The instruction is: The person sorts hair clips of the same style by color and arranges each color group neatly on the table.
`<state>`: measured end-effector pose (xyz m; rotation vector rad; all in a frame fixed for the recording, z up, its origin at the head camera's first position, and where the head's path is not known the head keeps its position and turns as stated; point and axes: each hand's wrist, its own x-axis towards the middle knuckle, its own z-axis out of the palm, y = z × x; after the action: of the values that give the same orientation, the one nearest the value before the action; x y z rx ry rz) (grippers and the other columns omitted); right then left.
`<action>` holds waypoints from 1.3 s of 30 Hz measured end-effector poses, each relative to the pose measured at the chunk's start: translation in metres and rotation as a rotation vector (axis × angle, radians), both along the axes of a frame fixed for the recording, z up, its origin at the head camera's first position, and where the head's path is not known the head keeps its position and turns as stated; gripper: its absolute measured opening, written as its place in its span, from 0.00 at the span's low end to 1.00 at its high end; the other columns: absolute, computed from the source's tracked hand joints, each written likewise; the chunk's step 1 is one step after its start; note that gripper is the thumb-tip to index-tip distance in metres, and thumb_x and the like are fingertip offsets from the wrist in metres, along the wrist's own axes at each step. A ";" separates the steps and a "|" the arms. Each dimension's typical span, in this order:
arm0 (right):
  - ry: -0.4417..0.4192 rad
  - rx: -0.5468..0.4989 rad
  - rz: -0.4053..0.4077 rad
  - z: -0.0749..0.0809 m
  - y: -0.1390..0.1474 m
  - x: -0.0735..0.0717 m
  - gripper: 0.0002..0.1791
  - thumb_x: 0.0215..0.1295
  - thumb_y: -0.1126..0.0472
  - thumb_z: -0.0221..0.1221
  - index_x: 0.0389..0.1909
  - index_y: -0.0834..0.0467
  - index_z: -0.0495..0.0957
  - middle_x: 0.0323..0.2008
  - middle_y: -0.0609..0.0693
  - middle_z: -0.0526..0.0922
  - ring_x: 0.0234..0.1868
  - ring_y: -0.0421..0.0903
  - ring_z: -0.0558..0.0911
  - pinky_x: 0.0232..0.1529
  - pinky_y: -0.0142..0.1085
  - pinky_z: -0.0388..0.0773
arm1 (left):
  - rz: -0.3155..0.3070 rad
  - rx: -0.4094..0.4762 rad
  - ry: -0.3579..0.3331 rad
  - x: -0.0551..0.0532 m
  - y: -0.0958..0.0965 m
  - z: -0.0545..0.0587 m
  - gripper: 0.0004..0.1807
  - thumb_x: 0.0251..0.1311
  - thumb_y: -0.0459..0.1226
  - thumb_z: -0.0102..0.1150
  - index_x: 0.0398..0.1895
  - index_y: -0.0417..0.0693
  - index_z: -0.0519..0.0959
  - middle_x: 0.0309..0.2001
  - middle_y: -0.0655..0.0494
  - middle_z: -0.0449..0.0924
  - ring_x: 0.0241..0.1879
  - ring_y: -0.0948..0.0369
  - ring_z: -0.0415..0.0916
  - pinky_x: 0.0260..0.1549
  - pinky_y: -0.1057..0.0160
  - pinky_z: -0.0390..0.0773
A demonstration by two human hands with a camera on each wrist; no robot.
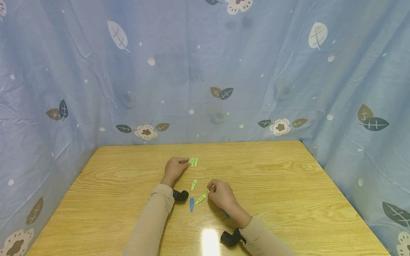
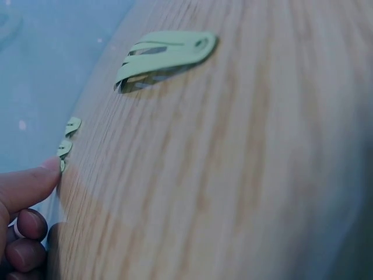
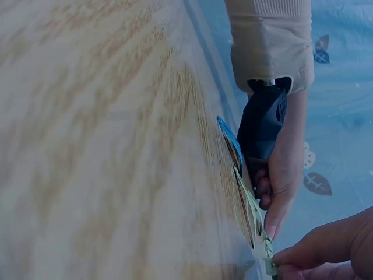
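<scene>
Toward the back of the table, my left hand (image 1: 175, 168) pinches the leftmost of a short row of green snap hair clips (image 1: 193, 162) between thumb and index finger. In the left wrist view the thumb (image 2: 35, 185) covers part of that clip. My right hand (image 1: 221, 194), nearer the front, pinches another green hair clip (image 3: 270, 265) at its fingertips. Between the hands lie a loose green clip (image 1: 194, 184) and a slanted green clip (image 1: 200, 199). A blue hair clip (image 1: 192, 204) lies just in front of them.
Another blue clip (image 1: 226, 214) shows partly from under my right wrist. Black wrist cameras (image 1: 230, 239) jut inward from both sleeves. The wood-grain table (image 1: 272, 185) meets a patterned blue curtain (image 1: 192, 71) at its back and sides.
</scene>
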<state>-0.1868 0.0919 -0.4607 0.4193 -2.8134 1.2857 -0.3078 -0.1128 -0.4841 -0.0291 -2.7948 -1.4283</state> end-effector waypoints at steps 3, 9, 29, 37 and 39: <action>-0.026 -0.030 0.005 0.000 0.001 -0.001 0.12 0.52 0.76 0.53 0.38 0.70 0.79 0.18 0.48 0.74 0.13 0.35 0.63 0.13 0.20 0.59 | 0.003 -0.005 0.005 0.000 0.000 -0.001 0.16 0.58 0.44 0.64 0.50 0.55 0.84 0.52 0.53 0.82 0.57 0.50 0.74 0.56 0.47 0.73; -0.082 -0.107 0.012 0.001 0.004 -0.002 0.11 0.56 0.71 0.58 0.42 0.67 0.79 0.24 0.49 0.77 0.19 0.37 0.72 0.18 0.21 0.69 | 0.005 -0.003 0.008 0.001 0.000 0.000 0.16 0.59 0.44 0.63 0.50 0.55 0.83 0.51 0.53 0.82 0.55 0.50 0.75 0.54 0.47 0.74; -0.258 -0.466 -0.003 0.004 0.016 -0.019 0.16 0.60 0.70 0.58 0.49 0.72 0.74 0.27 0.51 0.77 0.27 0.42 0.78 0.37 0.38 0.83 | -0.007 -0.003 0.010 0.001 -0.001 0.002 0.16 0.58 0.44 0.64 0.50 0.54 0.83 0.51 0.52 0.82 0.57 0.49 0.74 0.56 0.46 0.73; -0.282 -0.527 -0.064 0.008 0.015 -0.029 0.16 0.60 0.70 0.58 0.50 0.69 0.75 0.27 0.48 0.76 0.28 0.43 0.78 0.36 0.35 0.82 | -0.010 -0.001 0.013 0.004 -0.001 0.003 0.16 0.59 0.44 0.63 0.51 0.54 0.83 0.51 0.52 0.82 0.56 0.49 0.74 0.55 0.46 0.74; -0.287 -0.538 -0.084 0.010 0.014 -0.033 0.16 0.60 0.70 0.58 0.49 0.67 0.75 0.27 0.48 0.76 0.28 0.43 0.78 0.37 0.35 0.82 | -0.010 0.004 0.017 0.004 -0.001 0.003 0.16 0.59 0.44 0.63 0.50 0.54 0.83 0.51 0.52 0.82 0.56 0.49 0.74 0.55 0.47 0.74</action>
<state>-0.2197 0.1056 -0.4504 0.0988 -2.4817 2.1306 -0.3039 -0.1135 -0.4810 -0.0554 -2.7824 -1.4291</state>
